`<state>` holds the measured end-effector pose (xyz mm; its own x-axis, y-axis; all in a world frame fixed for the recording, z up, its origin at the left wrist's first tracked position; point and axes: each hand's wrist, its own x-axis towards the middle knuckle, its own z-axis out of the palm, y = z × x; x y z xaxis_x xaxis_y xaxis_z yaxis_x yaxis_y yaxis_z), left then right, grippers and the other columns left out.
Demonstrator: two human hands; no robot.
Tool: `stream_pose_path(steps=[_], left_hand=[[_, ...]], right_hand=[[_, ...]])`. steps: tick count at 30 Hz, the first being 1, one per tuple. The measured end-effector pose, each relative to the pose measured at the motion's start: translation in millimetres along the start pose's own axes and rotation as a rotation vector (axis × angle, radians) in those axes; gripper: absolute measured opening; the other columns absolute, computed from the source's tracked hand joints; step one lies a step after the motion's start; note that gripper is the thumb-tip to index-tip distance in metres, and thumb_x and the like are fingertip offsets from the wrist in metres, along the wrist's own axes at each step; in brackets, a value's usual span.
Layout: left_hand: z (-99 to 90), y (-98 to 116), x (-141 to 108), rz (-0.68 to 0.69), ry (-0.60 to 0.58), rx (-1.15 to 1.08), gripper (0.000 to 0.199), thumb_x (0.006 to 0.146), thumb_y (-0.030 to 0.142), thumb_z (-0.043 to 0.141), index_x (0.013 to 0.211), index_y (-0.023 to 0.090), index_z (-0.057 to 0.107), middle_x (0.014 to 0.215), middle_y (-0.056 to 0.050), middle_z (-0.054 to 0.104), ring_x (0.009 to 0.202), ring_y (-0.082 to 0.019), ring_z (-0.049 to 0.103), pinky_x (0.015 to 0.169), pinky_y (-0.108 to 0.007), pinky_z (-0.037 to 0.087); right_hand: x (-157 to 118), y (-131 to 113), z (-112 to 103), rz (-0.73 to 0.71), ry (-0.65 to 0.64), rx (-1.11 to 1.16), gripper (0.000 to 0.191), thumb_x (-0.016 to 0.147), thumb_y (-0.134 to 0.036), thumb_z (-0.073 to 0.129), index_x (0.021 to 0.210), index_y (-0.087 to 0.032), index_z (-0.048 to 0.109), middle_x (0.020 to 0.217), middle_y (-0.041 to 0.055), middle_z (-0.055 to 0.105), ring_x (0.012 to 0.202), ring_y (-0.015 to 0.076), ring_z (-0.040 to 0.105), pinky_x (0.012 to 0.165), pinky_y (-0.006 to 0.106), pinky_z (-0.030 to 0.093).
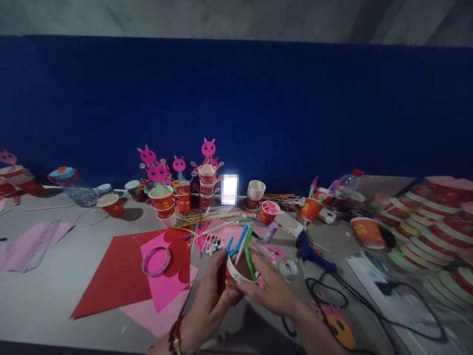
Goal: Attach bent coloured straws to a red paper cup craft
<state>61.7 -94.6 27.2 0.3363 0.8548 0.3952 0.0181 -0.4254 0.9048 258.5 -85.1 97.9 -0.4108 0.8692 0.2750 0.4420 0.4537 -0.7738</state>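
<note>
Head view shows both our left fingers (pixel 212 286) and right fingers (pixel 268 281) closed around the paper cup (pixel 236 276) above the bench (pixel 236 340), best held gently so its rim keeps round.

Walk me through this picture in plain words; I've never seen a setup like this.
There is no robot here: these are a person's own bare hands. The single picture comes from a camera worn on their head, looking forward and down over a table.

The left hand, with a bracelet at its wrist, and the right hand hold a paper cup with blue and green strips sticking out.

Left of the hands lies a red sheet, partly under pink paper with a ring on it. Behind stand cups topped with pink faces. To the right lies a blue glue gun.
</note>
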Motion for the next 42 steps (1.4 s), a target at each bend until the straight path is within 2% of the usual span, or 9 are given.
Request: stream_pose_path(steps=[3, 8, 12, 15, 18, 22, 33, 38, 42], left_hand=[[1.3, 5.7, 4.4, -0.035, 0.002, 0.094, 0.078, 0.089, 0.033, 0.068, 0.152, 0.032, 0.022, 0.155, -0.015, 0.041, 0.142, -0.035, 0.042, 0.113, -0.054, 0.040], [1.5, 10.5, 7.8, 0.019, 0.047, 0.142, 0.074, 0.090, 0.029, 0.066, 0.151, 0.034, 0.025, 0.149, -0.013, 0.048, 0.137, -0.033, 0.049, 0.108, -0.051, 0.046], [-1.1, 8.7, 7.1, 0.007, 0.117, 0.122, 0.073, 0.087, 0.030, 0.070, 0.149, 0.031, 0.032, 0.149, -0.013, 0.048, 0.139, -0.035, 0.046, 0.111, -0.052, 0.042], [-2.2, 10.0, 9.1, -0.065, 0.138, 0.026, 0.069, 0.088, 0.033, 0.069, 0.148, 0.029, 0.035, 0.151, -0.013, 0.046, 0.141, -0.035, 0.043, 0.113, -0.051, 0.039], [-2.1, 13.7, 12.7, -0.112, 0.140, -0.102, 0.063, 0.091, 0.035, 0.064, 0.147, 0.029, 0.037, 0.151, -0.012, 0.046, 0.141, -0.032, 0.043, 0.113, -0.047, 0.040], [-1.8, 16.6, 15.3, -0.135, 0.154, -0.139, 0.061, 0.089, 0.034, 0.068, 0.144, 0.029, 0.042, 0.149, -0.010, 0.048, 0.140, -0.031, 0.045, 0.113, -0.044, 0.041], [-2.7, 15.0, 14.5, -0.070, 0.183, -0.089, 0.061, 0.090, 0.027, 0.066, 0.145, 0.034, 0.039, 0.148, -0.007, 0.049, 0.136, -0.027, 0.049, 0.112, -0.041, 0.042], [-1.7, 17.9, 16.5, -0.086, 0.221, -0.107, 0.061, 0.087, 0.030, 0.070, 0.142, 0.028, 0.043, 0.145, -0.010, 0.053, 0.134, -0.029, 0.051, 0.111, -0.042, 0.043], [-2.5, 23.3, 18.5, -0.082, 0.220, -0.135, 0.057, 0.089, 0.031, 0.068, 0.141, 0.031, 0.044, 0.142, -0.008, 0.056, 0.129, -0.028, 0.056, 0.105, -0.038, 0.048]], right_hand=[[-0.3, -3.4, -2.4, -0.011, -0.010, 0.061, 0.052, 0.090, -0.021, 0.056, 0.142, -0.026, 0.051, 0.149, 0.0071, 0.051, 0.140, 0.0283, 0.043, 0.119, 0.045, 0.032], [0.0, -10.7, -4.0, -0.044, 0.045, 0.100, 0.041, 0.097, -0.024, 0.045, 0.135, -0.026, 0.058, 0.141, 0.0063, 0.058, 0.136, 0.0260, 0.048, 0.115, 0.041, 0.037], [-3.2, -3.2, -1.6, -0.035, 0.242, 0.132, 0.029, 0.099, -0.024, 0.040, 0.114, -0.026, 0.066, 0.122, 0.0068, 0.067, 0.122, 0.0248, 0.057, 0.103, 0.036, 0.047], [-6.8, 1.7, -2.6, -0.143, 0.348, 0.110, 0.023, 0.091, -0.018, 0.049, 0.108, -0.025, 0.062, 0.111, 0.0071, 0.066, 0.110, 0.0251, 0.062, 0.095, 0.037, 0.051], [-9.8, 1.4, -4.8, -0.320, 0.319, -0.052, 0.043, 0.079, -0.010, 0.054, 0.119, -0.026, 0.058, 0.117, 0.0082, 0.062, 0.113, 0.0259, 0.061, 0.097, 0.040, 0.050], [-9.9, -1.3, -6.6, -0.421, 0.277, -0.282, 0.061, 0.072, -0.005, 0.051, 0.128, -0.028, 0.056, 0.121, 0.0081, 0.062, 0.119, 0.0263, 0.058, 0.101, 0.043, 0.049], [-10.2, 0.1, -10.1, -0.463, 0.298, -0.417, 0.045, 0.078, -0.011, 0.057, 0.121, -0.021, 0.062, 0.109, 0.0097, 0.071, 0.109, 0.0263, 0.064, 0.100, 0.042, 0.053], [-7.7, 1.3, -9.5, -0.477, 0.300, -0.367, 0.042, 0.085, -0.017, 0.058, 0.126, -0.023, 0.058, 0.107, 0.0092, 0.071, 0.102, 0.0251, 0.066, 0.098, 0.044, 0.054], [-5.4, 5.3, -6.5, -0.550, 0.347, -0.270, 0.036, 0.088, -0.018, 0.058, 0.124, -0.025, 0.056, 0.109, 0.0088, 0.072, 0.101, 0.0232, 0.068, 0.097, 0.046, 0.054]])
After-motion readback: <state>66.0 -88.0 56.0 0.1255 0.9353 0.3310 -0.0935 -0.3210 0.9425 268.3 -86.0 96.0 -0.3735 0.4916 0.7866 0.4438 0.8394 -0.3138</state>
